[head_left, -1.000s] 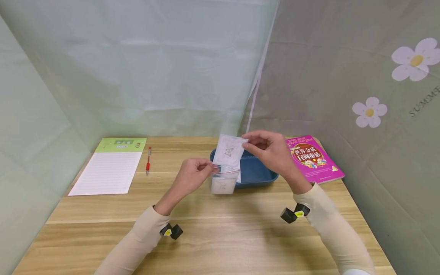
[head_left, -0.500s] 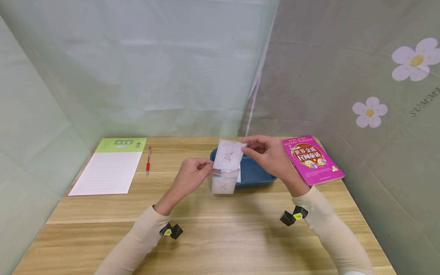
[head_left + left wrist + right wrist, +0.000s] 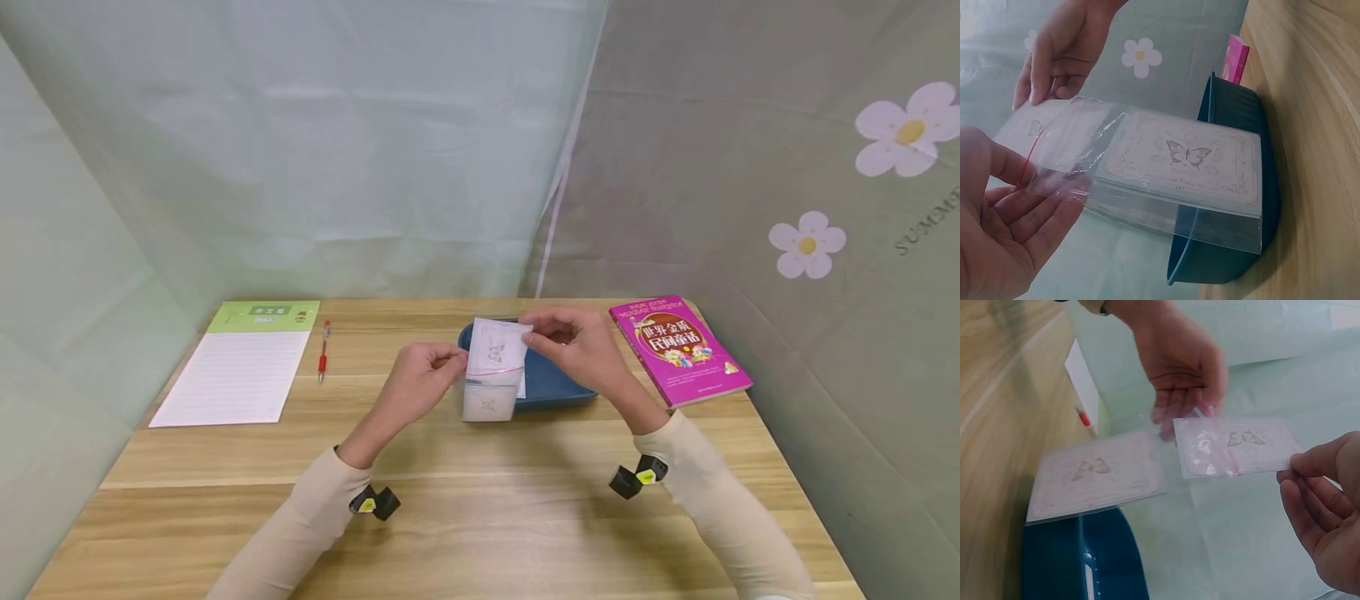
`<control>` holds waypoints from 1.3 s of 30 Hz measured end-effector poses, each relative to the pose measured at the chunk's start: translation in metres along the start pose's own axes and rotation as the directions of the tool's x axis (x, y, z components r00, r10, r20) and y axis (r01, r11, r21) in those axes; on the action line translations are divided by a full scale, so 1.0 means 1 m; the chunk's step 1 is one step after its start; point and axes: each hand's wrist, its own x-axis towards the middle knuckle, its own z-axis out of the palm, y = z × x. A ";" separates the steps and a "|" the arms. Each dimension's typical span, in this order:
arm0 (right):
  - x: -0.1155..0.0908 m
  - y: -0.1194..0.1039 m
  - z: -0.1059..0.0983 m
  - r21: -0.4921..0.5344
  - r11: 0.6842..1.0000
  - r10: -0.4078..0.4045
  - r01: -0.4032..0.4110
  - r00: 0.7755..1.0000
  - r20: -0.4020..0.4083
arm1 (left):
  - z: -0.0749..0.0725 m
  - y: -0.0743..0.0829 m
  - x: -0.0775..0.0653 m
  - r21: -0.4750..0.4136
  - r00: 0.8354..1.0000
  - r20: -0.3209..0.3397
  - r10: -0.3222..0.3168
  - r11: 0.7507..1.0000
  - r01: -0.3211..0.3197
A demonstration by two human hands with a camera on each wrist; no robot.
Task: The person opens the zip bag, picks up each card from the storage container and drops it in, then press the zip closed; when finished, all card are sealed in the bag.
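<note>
My left hand [image 3: 420,379] pinches the red-striped mouth of a clear zip bag [image 3: 1222,232] at its left side. Inside the bag's lower end lies a small stack of white cards [image 3: 1182,159] with a butterfly print on top. Between thumb and fingers, my right hand [image 3: 581,350] holds another butterfly card [image 3: 1272,445] by its edge. That card's lower end overlaps the red strip and sits within the bag's mouth. Bag and cards hang over the left part of a blue bin [image 3: 558,383]. A white piece [image 3: 522,385] shows in the bin beside the bag.
A lined writing pad [image 3: 228,375] with a green header lies at the left of the wooden table [image 3: 465,517]. Beside it is a red pen [image 3: 323,354]. A magenta book [image 3: 678,350] lies to the right of the bin. Fabric curtains [image 3: 337,150] surround the table.
My right hand has moved down and slightly left, and its card has slid down into the bag's mouth. The left hand has stayed almost still, holding the bag.
</note>
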 end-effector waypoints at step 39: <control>-0.012 0.027 0.014 0.002 1.000 -0.013 0.013 0.999 0.044 | -0.001 0.001 -0.001 -0.039 0.999 0.010 0.046 0.998 -0.046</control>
